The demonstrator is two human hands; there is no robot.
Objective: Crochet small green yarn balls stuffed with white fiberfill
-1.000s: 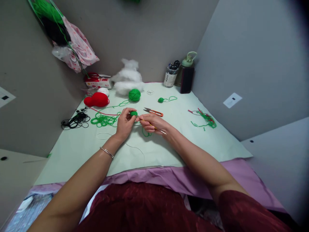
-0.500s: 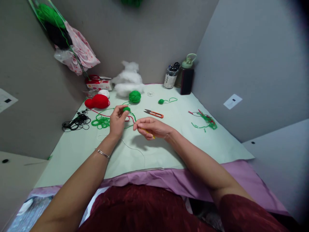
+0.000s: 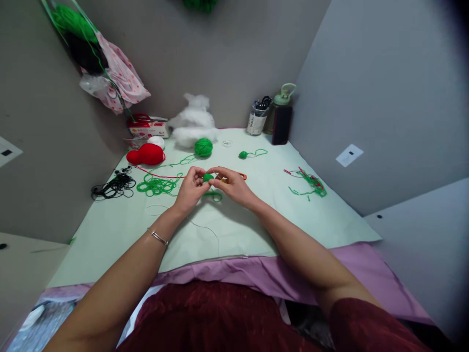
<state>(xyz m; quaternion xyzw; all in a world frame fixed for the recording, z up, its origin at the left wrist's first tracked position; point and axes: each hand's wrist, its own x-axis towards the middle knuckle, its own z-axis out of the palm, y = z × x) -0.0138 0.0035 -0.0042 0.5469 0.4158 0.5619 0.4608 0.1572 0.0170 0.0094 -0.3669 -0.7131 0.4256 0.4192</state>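
Observation:
A small green crocheted piece [image 3: 208,177] is between my two hands over the middle of the table. My left hand [image 3: 193,188] pinches it from the left, fingers closed. From the right, my right hand [image 3: 232,185] touches it with its fingertips and also holds a slim yellow tool [image 3: 223,180], mostly hidden by the fingers. Green yarn [image 3: 214,196] hangs in a loop below the piece. The orange thread snips [image 3: 242,176] lie behind my right hand, largely covered. A loose green yarn tangle [image 3: 157,186] lies left of my left hand.
Behind are a green yarn ball [image 3: 203,147], white stuffing [image 3: 196,120], a red yarn bundle [image 3: 146,154] and a small green piece [image 3: 243,155]. Black cord [image 3: 115,186] lies left, yarn scraps [image 3: 313,183] right. A pen holder [image 3: 256,121], bottle [image 3: 284,95] and phone [image 3: 282,125] stand at the back.
My left hand has moved right with the green piece. My right hand has turned and now meets it there, covering most of the snips. The green yarn has shifted along.

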